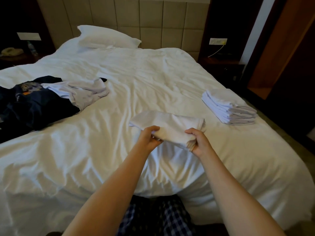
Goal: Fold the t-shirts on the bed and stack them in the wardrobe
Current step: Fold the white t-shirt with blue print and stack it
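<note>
1. At the near edge of the bed (136, 74), as the head view shows it, a folded white t-shirt (170, 125) is held just above the rumpled white cover, between both hands.
2. The left hand (150, 138) grips the shirt's near left corner, its fingers curled round the cloth.
3. The right hand (198, 142) grips the near right corner, where the folded layers bunch together, with the fingers wrapped round the edge.
4. Near the bed's right edge, well apart from the held shirt, a stack of folded t-shirts (228, 108) lies on the cover in pale layers.
5. On the left side of the bed lies a loose heap: a dark navy t-shirt (39, 106) with a print, and a crumpled pale t-shirt (85, 92) partly over it.
6. A white pillow (105, 37) rests at the head of the bed against the padded headboard (144, 19).
7. A dark nightstand (221, 67) stands just beside the bed on the right.
8. Checked trousers (153, 217) show at the bottom, between the forearms.
</note>
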The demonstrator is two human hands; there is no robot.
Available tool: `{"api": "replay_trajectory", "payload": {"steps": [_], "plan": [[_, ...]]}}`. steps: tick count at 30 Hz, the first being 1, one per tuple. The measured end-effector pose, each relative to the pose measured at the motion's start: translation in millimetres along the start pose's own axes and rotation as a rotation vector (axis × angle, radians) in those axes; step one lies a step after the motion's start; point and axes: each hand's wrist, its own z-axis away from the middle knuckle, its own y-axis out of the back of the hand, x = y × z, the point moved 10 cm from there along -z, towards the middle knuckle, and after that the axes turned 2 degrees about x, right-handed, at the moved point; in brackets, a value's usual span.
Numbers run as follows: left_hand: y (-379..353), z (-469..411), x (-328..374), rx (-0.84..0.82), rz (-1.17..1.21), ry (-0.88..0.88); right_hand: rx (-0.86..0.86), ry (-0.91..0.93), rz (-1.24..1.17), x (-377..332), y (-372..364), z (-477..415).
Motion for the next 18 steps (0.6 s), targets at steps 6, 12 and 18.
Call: {"api": "replay_trajectory", "payload": {"steps": [6, 12, 18], "plan": [[-44, -24, 3, -0.046, -0.144, 0.003, 0.042, 0.097, -0.106, -34, 24, -17], [-73, -54, -5, -0.053, -0.216, 0.029, 0.159, 0.117, -0.179, -51, 63, -43], [-106, -103, -14, -0.052, -0.313, 0.021, 0.304, 0.134, -0.147, -64, 96, -80]]}}
